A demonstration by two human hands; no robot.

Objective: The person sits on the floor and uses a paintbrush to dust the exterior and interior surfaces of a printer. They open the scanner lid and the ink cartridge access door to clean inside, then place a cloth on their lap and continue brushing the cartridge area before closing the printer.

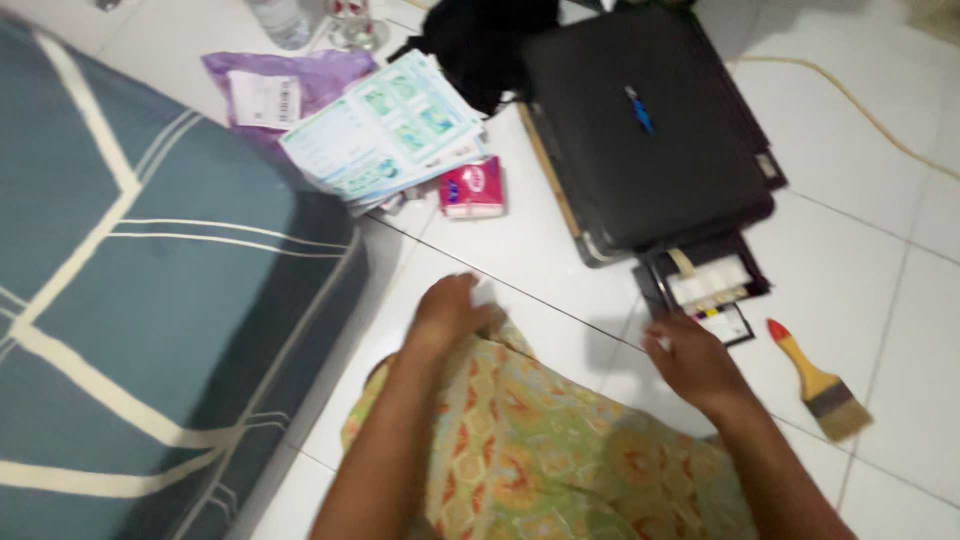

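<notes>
1. The person is sitting on the white tiled floor in front of a flat black printer, and the right hand is reaching toward the small open ink compartment at the printer's near right corner; I judge this an approach, with nothing grasped yet.
2. The right grip is looking loosely curled and empty, just short of the compartment. The left hand is resting fingers-down on the floor, left of the printer, holding nothing.
3. A next move would be calling for a fine pinch among the small parts in that compartment.
4. A wooden-handled paintbrush with a red tip is lying right of the compartment, untouched.
5. Motion blur is smearing both hands; the compartment's contents are too small to tell apart, and the printer's far edge is being hidden by dark cloth.
</notes>
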